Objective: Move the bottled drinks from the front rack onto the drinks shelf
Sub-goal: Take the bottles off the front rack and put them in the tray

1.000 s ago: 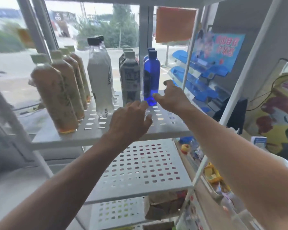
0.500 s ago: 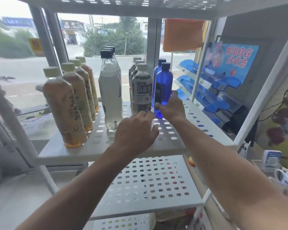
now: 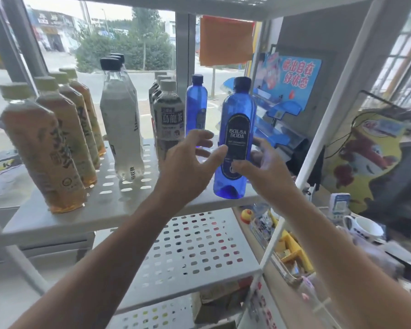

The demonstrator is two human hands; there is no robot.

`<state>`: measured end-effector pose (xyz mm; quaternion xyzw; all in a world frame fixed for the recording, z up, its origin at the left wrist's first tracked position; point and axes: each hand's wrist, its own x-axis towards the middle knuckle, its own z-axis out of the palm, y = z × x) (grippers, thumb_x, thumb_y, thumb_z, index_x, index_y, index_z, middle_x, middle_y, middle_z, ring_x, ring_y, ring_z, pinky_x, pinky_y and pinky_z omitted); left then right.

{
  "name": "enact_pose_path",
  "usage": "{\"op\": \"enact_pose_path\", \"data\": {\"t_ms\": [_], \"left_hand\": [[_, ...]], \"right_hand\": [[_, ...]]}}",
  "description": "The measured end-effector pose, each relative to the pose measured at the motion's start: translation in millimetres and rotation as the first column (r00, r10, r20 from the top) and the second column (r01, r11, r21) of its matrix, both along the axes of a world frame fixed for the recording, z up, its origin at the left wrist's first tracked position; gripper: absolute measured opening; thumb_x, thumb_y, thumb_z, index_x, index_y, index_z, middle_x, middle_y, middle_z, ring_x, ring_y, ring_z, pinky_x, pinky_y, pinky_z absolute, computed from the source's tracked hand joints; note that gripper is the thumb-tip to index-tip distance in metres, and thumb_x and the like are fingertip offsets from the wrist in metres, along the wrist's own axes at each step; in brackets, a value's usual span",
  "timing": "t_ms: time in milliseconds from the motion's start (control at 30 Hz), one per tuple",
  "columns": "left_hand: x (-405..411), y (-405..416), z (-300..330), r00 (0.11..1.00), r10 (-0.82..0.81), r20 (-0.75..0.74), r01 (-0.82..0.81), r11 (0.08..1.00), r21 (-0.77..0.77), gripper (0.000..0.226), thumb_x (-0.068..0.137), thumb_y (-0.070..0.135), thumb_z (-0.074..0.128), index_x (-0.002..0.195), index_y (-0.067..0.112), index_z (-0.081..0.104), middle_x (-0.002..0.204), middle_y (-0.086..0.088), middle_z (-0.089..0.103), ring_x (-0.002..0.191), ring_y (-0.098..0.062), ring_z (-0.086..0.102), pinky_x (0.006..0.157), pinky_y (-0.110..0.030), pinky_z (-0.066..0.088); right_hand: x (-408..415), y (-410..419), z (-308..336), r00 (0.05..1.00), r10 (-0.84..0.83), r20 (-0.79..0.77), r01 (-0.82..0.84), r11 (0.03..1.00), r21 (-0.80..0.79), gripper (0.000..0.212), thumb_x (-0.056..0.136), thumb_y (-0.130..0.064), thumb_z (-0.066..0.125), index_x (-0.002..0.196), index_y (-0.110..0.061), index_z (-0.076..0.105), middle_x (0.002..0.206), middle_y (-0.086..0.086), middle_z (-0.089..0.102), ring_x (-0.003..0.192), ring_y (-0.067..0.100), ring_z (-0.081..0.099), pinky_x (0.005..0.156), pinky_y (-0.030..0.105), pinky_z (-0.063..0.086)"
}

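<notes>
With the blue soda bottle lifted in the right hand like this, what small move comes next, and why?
Probably draw the blue soda bottle back off the white rack shelf. The right hand grips its lower half and its base hangs at the shelf's front edge, clear of the second blue bottle behind. The left hand hovers open beside it, apparently free to steady it.

Amber tea bottles (image 3: 43,148): four, in one row. Clear bottles with black caps (image 3: 121,119): three; dark oolong tea bottles (image 3: 169,117): three. Blue soda bottles (image 3: 235,138): two; hands: two.
</notes>
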<state>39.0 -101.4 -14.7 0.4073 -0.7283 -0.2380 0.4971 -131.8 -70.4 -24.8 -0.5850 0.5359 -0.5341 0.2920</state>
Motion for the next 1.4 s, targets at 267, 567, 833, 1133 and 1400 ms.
{"op": "enact_pose_path", "data": {"t_ms": [267, 567, 833, 1133, 1400], "left_hand": [[-54.5, 35.2, -4.0, 0.874, -0.392, -0.287, 0.474, 0.817, 0.328, 0.043, 0.076, 0.042, 0.072, 0.113, 0.025, 0.06, 0.099, -0.003, 0.076, 0.086, -0.02, 0.074, 0.076, -0.042, 0.059], [-140.8, 89.2, -34.9, 0.748, -0.54, -0.385, 0.663, 0.618, 0.422, 0.056, 0.067, 0.039, 0.079, 0.115, 0.016, 0.062, 0.099, -0.011, 0.075, 0.087, -0.03, 0.073, 0.076, -0.045, 0.058], [-215.1, 140.2, -79.2, 0.621, -0.696, -0.36, 0.747, 0.387, 0.541, 0.048, 0.073, 0.028, 0.076, 0.116, 0.013, 0.061, 0.099, -0.016, 0.074, 0.091, -0.035, 0.072, 0.079, -0.047, 0.06], [-261.1, 175.8, -150.4, 0.491, -0.849, -0.197, 0.665, 0.219, 0.714, 0.054, 0.081, 0.039, 0.077, 0.127, 0.018, 0.057, 0.107, -0.006, 0.073, 0.095, -0.021, 0.072, 0.085, -0.046, 0.059], [-264.9, 184.2, -204.1, 0.296, -0.796, 0.527, 0.576, 0.589, 0.566, 0.043, 0.094, 0.05, 0.055, 0.125, 0.02, 0.056, 0.114, 0.003, 0.066, 0.096, -0.016, 0.064, 0.083, -0.035, 0.054]], "right_hand": [[-32.7, 92.4, -20.5, 0.982, 0.065, 0.177, -0.085, 0.991, 0.106, 0.056, 0.067, -0.024, 0.069, 0.118, -0.025, 0.046, 0.093, 0.004, 0.076, 0.086, 0.018, 0.072, 0.074, 0.028, 0.054], [-75.4, 181.2, -64.6, 0.928, -0.278, 0.249, 0.25, 0.959, 0.136, 0.067, 0.073, -0.044, 0.07, 0.133, -0.028, 0.045, 0.117, -0.003, 0.066, 0.108, 0.019, 0.065, 0.091, 0.041, 0.054], [-104.9, 249.9, -104.3, 0.764, -0.612, 0.204, 0.558, 0.785, 0.269, 0.067, 0.06, -0.053, 0.078, 0.119, -0.036, 0.05, 0.112, -0.006, 0.068, 0.101, 0.015, 0.066, 0.089, 0.041, 0.055], [-117.8, 299.1, -163.8, 0.556, -0.82, 0.138, 0.7, 0.551, 0.454, 0.033, 0.08, -0.021, 0.08, 0.103, -0.028, 0.058, 0.09, -0.016, 0.071, 0.082, 0.0, 0.067, 0.073, 0.021, 0.054], [-130.1, 315.4, -227.9, 0.446, -0.895, -0.024, 0.648, 0.305, 0.698, 0.017, 0.08, -0.027, 0.077, 0.086, -0.024, 0.061, 0.082, -0.009, 0.069, 0.076, 0.011, 0.066, 0.071, 0.029, 0.052]]}}
